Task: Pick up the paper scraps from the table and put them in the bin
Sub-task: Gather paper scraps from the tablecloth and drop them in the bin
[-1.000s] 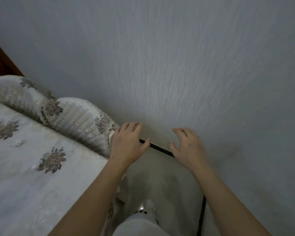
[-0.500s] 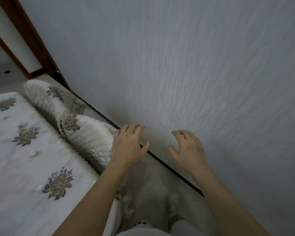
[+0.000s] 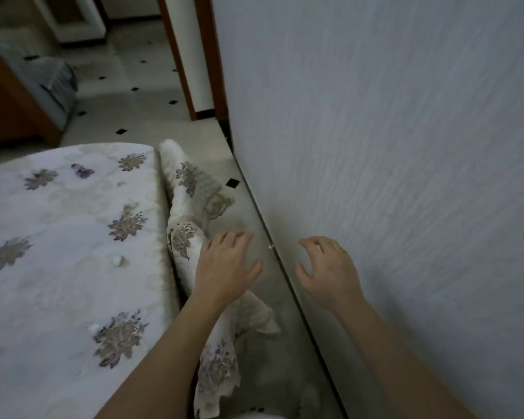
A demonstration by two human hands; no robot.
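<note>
**Both hands empty, scraps on table**

Left hand (image 3: 224, 266) and right hand (image 3: 330, 270) raised side by side at mid-frame, palms down, fingers loosely spread and slightly curled. Nothing gripped in either. Apart from each other, not touching anything visible.

Left hand over the cloth (image 3: 191, 189) hanging off the table edge and the strip of floor (image 3: 248, 213) beside it. Right hand in front of the wall (image 3: 390, 146), just past the dark baseboard line.

Table (image 3: 58, 267) at left, covered in white floral-pattern cloth. Two small white scraps on top: scrap A (image 3: 116, 260) near the table's right edge, mid-height in frame; scrap B (image 3: 93, 328) lower, just beside a flower motif. Both well apart from the hands. A purplish bit (image 3: 82, 170) farther back on the table, too blurred to identify.

Grey ribbed bin (image 3: 56, 86) at upper left on the tiled floor, beside a wooden cabinet (image 3: 9, 110). Well apart from table and hands. Doorframe (image 3: 191, 71) at top centre.
</note>
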